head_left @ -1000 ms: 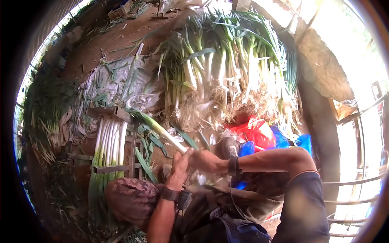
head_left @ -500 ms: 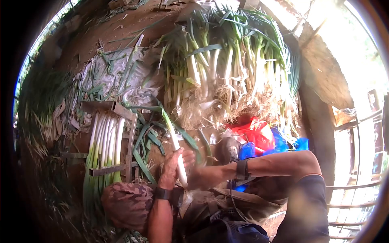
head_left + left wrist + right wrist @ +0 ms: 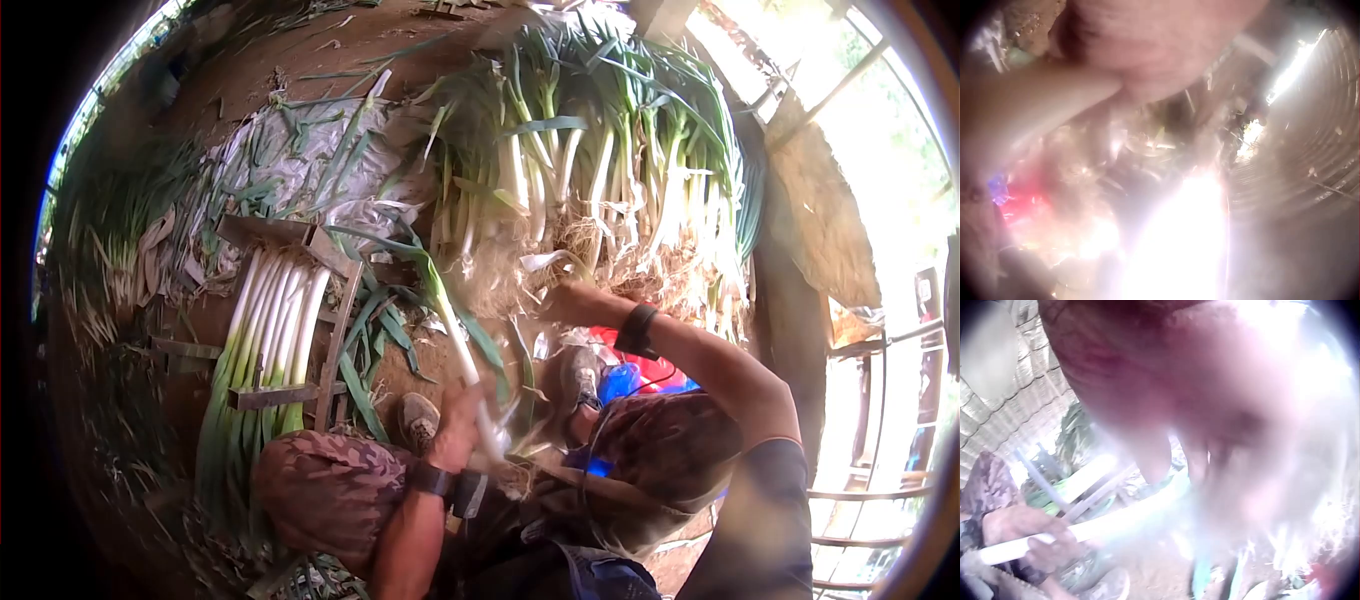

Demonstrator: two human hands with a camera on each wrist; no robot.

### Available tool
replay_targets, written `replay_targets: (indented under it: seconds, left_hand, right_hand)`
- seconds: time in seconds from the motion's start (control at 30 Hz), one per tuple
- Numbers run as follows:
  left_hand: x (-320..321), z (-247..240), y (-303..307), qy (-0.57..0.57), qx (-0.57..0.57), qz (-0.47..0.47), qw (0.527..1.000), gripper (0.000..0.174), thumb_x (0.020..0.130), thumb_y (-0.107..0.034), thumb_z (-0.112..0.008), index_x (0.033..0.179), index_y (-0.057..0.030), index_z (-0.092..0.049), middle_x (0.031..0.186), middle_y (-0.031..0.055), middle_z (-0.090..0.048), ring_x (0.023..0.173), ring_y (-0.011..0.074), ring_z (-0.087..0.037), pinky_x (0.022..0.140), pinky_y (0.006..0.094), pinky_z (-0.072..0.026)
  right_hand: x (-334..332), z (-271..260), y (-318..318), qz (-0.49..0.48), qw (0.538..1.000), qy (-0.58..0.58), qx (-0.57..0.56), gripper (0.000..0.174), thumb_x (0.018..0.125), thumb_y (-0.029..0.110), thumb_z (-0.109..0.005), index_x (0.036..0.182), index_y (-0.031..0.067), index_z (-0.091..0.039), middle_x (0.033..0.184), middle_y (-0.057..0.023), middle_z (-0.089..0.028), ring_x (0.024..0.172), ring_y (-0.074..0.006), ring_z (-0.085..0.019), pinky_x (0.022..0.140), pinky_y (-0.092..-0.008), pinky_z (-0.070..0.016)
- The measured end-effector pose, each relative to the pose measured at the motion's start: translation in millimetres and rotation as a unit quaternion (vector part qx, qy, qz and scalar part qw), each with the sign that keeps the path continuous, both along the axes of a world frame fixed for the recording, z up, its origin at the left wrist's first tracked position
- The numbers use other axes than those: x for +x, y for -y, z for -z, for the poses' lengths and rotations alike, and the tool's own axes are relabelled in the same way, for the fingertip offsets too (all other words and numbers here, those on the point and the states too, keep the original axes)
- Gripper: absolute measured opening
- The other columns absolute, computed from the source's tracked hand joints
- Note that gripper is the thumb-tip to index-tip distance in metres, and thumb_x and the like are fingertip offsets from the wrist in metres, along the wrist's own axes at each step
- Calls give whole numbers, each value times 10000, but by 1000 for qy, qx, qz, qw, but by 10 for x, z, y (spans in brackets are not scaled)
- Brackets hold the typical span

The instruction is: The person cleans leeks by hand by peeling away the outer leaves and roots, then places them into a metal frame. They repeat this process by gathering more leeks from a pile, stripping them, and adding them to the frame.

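Note:
My left hand [image 3: 460, 420] grips a leek [image 3: 458, 345] by its white shaft. The leek's green leaves point away from me, and its roots hang near my lap. In the left wrist view the fingers [image 3: 1147, 50] lie curled over the pale shaft [image 3: 1041, 106]. Off to the right, my right hand [image 3: 572, 302] is out in front of the roots of the standing leeks [image 3: 590, 170]. Seen from its own wrist, the right hand [image 3: 1166, 381] is blurred, its thumb and fingers apart and pointing down. Nothing shows between them.
A metal frame [image 3: 335, 335] at the left holds several trimmed leeks [image 3: 275, 310] side by side. Cut leaves lie on a pale plastic sheet [image 3: 300, 165] behind it. Red and blue plastic bags [image 3: 620, 383] sit by my right shoe [image 3: 580, 375].
My right hand has left the leek and swung forward and right. The left hand keeps its grip on the leek, which has turned so its root end points toward my lap.

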State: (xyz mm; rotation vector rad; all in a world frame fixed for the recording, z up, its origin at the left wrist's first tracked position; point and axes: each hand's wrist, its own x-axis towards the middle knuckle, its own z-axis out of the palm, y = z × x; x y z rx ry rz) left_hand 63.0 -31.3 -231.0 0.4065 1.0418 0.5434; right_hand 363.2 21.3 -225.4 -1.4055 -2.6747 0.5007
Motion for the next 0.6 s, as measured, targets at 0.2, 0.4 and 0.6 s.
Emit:
replay_targets:
  seconds: [0.2, 0.4, 0.6]
  left_hand:
    - [55, 7, 37, 7, -15, -5, 1000, 212, 854, -37, -655, 1047, -24, -571, 700, 49, -583, 520, 157, -561, 454, 293, -504]
    - [88, 52, 30, -27, -17, 36, 999, 125, 870, -9, -629, 940, -35, -529, 699, 50, -573, 521, 134, -567, 458, 271, -502]
    - [208, 213, 52, -44, -8, 56, 997, 192, 846, -7, -630, 984, -27, -499, 697, 64, -577, 492, 145, -576, 422, 265, -483]
  right_hand:
    - [431, -308, -332, 425, 900, 19, -98, 337, 889, 414, -631, 820, 95, -713, 740, -79, -670, 675, -219, -651, 574, -379, -515]
    - [1263, -222, -560, 561, 824, 68, 41, 235, 873, 162, -512, 787, 27, -685, 803, -214, -687, 752, -367, -687, 668, -470, -532]
    - [1502, -252, -553, 655, 747, 106, -24, 368, 877, 394, -606, 924, 41, -699, 869, -197, -701, 819, -343, -682, 748, -450, -511]
